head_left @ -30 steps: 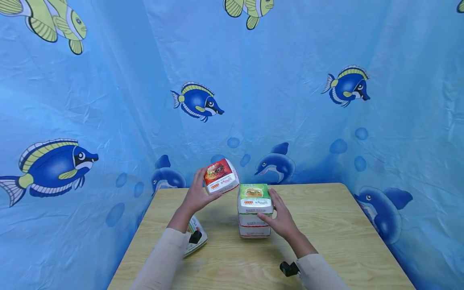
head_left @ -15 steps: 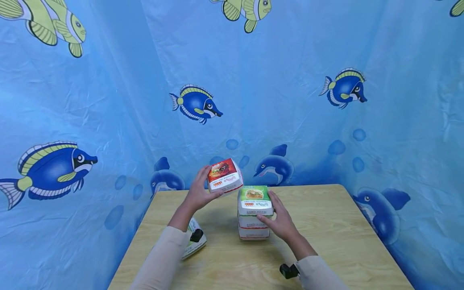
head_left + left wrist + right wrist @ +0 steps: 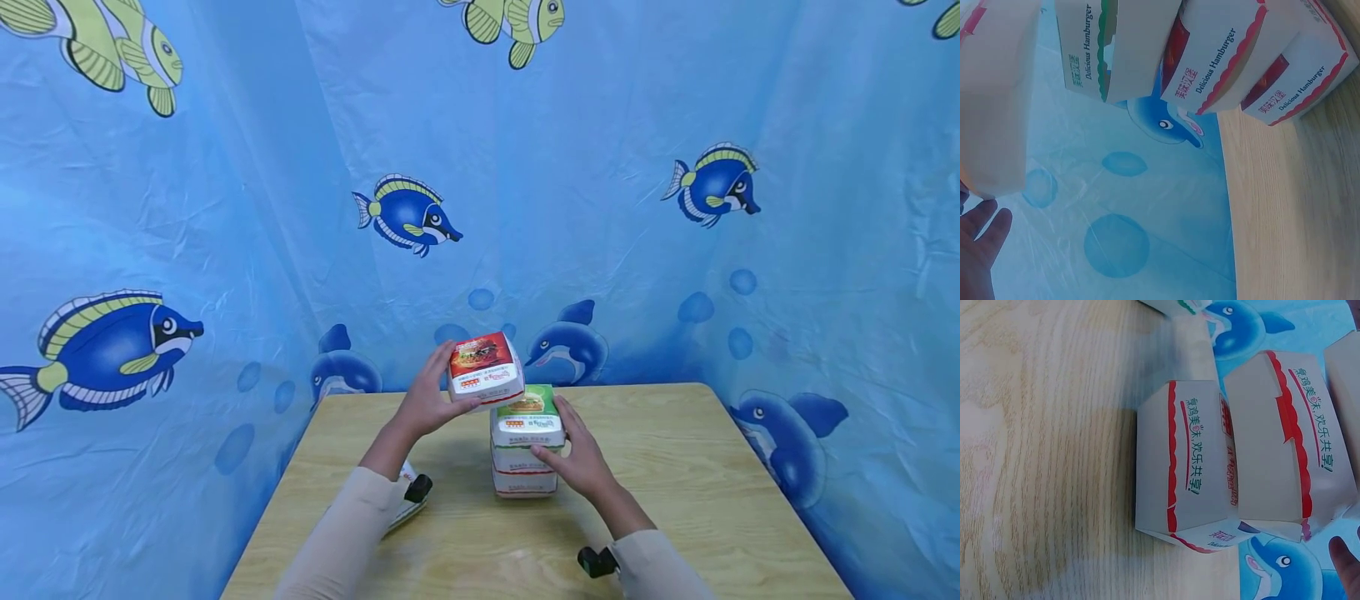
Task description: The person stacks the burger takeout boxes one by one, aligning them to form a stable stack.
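Observation:
My left hand (image 3: 431, 404) grips a red-topped paper hamburger box (image 3: 483, 367), raised and slightly tilted. From the head camera it overlaps the back left of a stack. On top of that stack sits a green-topped hamburger box (image 3: 527, 427); two red-trimmed boxes, the middle one (image 3: 1266, 444) and the bottom one (image 3: 1200, 469), lie under it. My right hand (image 3: 581, 462) holds the green box at its right side, thumb across the front face and fingers along the side toward the back. In the left wrist view, the held box (image 3: 997, 100) is apart from the stack.
A green-trimmed box (image 3: 408, 510) lies on the table at the left, partly hidden by my left forearm. The wooden table (image 3: 675, 467) meets a blue curtain (image 3: 600, 208) printed with fish and dolphins, behind and at both sides.
My left hand has carried the red box to the right, over the back left corner of the stack, and levelled it somewhat. The right hand and stack stay nearly still.

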Motion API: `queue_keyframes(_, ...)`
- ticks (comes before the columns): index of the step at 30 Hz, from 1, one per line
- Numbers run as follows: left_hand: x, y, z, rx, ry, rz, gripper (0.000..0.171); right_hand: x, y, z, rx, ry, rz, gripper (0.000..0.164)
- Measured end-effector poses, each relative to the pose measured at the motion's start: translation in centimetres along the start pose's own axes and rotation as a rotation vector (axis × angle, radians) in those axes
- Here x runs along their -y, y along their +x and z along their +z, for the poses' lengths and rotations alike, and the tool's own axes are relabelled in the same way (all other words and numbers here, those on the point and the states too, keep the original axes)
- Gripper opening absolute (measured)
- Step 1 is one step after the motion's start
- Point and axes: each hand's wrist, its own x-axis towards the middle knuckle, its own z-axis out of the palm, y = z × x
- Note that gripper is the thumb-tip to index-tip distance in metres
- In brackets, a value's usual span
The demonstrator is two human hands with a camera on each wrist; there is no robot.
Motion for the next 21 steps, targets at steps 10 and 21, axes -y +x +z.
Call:
queue_keyframes(10, -1.7, 0.1, 1.2, 0.032, -0.043, 0.014, 0.112, 0.2, 0.2, -0.6, -0.009, 0.01, -0.011, 0.108)
queue_keyframes(21, -2.6, 0.2, 2.8, 0.044, -0.055, 0.056, 0.108, 0.2, 0.2, -0.7, -0.012, 0.033, 0.033, 0.108)
